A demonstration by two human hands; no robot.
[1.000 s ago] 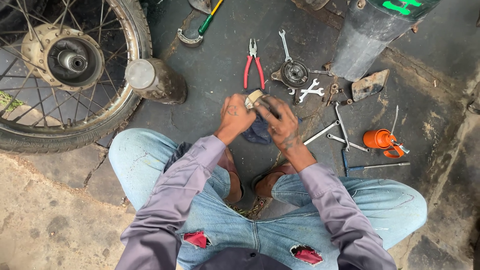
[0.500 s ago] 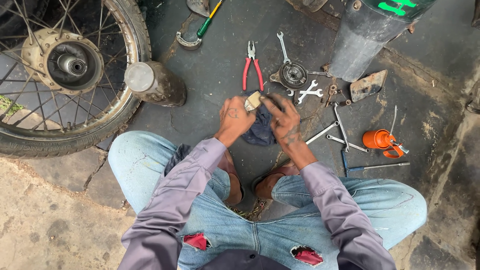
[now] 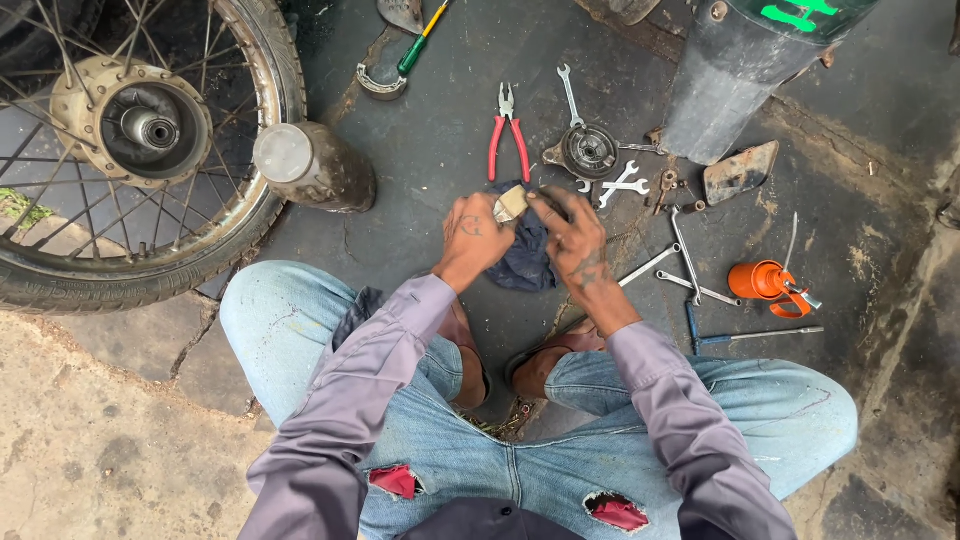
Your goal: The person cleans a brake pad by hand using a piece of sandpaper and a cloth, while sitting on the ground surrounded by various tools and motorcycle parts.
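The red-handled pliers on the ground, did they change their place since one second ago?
No. The red-handled pliers lie in the same spot, just left of the round metal hub part, as in the earlier pictures; both hands work below them.

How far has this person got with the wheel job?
Done: the spoked wheel lies off on the ground, with a round hub part and spanners laid out. In hand: left hand and right hand hold a small pale part against a dark rag. Nothing looks refitted yet.
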